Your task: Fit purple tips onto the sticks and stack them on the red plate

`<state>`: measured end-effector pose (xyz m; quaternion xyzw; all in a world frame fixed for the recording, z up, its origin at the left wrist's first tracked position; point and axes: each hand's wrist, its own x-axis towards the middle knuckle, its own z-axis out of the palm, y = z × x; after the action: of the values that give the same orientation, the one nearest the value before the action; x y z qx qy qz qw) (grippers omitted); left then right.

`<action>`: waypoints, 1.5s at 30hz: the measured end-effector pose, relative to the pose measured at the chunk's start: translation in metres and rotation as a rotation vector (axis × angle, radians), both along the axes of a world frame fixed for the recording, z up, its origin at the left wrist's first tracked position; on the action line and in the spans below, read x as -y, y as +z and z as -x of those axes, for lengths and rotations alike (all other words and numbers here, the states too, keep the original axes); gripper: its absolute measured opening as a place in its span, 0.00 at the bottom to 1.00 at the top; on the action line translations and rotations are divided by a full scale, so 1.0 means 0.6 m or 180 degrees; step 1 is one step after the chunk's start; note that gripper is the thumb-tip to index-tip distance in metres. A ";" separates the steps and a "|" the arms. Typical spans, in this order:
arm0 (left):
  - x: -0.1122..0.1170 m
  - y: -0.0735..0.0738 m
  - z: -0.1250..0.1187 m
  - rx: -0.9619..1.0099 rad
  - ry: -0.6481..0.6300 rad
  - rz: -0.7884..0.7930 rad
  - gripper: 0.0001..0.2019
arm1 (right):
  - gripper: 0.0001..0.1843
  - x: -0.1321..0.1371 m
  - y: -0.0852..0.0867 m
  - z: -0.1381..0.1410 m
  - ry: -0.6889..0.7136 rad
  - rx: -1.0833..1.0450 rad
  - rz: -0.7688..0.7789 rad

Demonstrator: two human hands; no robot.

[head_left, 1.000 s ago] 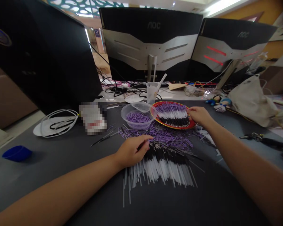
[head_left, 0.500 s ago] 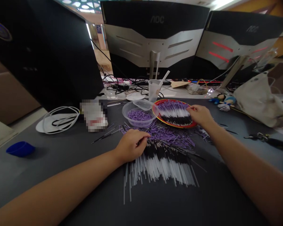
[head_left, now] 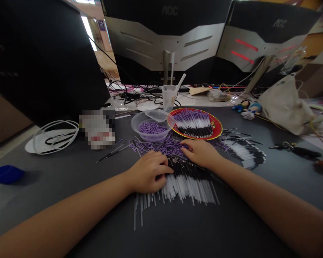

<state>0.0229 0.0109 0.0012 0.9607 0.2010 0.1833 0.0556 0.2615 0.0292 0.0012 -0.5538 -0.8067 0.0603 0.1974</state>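
Note:
My left hand (head_left: pixel 150 172) rests at the left end of a row of thin sticks with black upper parts and clear-white lower parts (head_left: pixel 188 186). Its fingers are curled with the tips at the black parts; whatever they pinch is too small to make out. Over a loose heap of small purple pieces (head_left: pixel 150 146), my right hand (head_left: pixel 200 152) has bent, closed fingers, and their tips are partly hidden. Behind the heap stands a clear plastic bowl (head_left: pixel 136 130) of purple pieces. A red plate (head_left: pixel 218 130) beside it bears purple-topped sticks with black lower ends.
More white-and-black sticks (head_left: pixel 243 152) lie right of my right hand. A plastic cup (head_left: pixel 168 98) with a straw stands behind the bowl. Leftward are a blue cup-like object (head_left: pixel 6 174) and a coiled white cable (head_left: pixel 56 134). Monitors (head_left: pixel 167 39) line the back.
My right hand has come from the plate's right edge back to the purple heap, toward my left hand. My left hand's fingers have shifted slightly down. The view has tilted and turned a little.

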 end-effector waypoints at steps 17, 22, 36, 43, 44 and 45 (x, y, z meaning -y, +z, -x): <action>0.007 0.026 0.004 -0.0854 -0.0328 -0.0744 0.11 | 0.09 0.003 -0.015 -0.003 0.0194 -0.0297 -0.0180; 0.011 0.028 0.002 -0.0717 -0.0537 -0.1519 0.10 | 0.08 0.007 -0.004 -0.007 0.0410 -0.0597 -0.0688; 0.003 0.005 0.006 0.0894 0.0174 -0.0670 0.09 | 0.12 0.050 0.044 0.019 0.0415 -0.2949 0.1282; -0.004 -0.006 0.006 0.0650 0.0247 -0.0425 0.11 | 0.10 0.056 0.032 0.042 0.0379 -0.3697 0.1570; -0.005 -0.006 0.007 0.0635 0.0258 -0.0403 0.11 | 0.10 0.055 0.030 0.042 0.0375 -0.3754 0.1536; -0.006 -0.006 0.007 0.0636 0.0279 -0.0383 0.11 | 0.09 0.055 0.028 0.042 0.0377 -0.3811 0.1514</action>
<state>0.0188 0.0145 -0.0024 0.9295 0.2249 0.2921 0.0096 0.2363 -0.0037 0.0182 -0.4075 -0.5508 0.5466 0.4814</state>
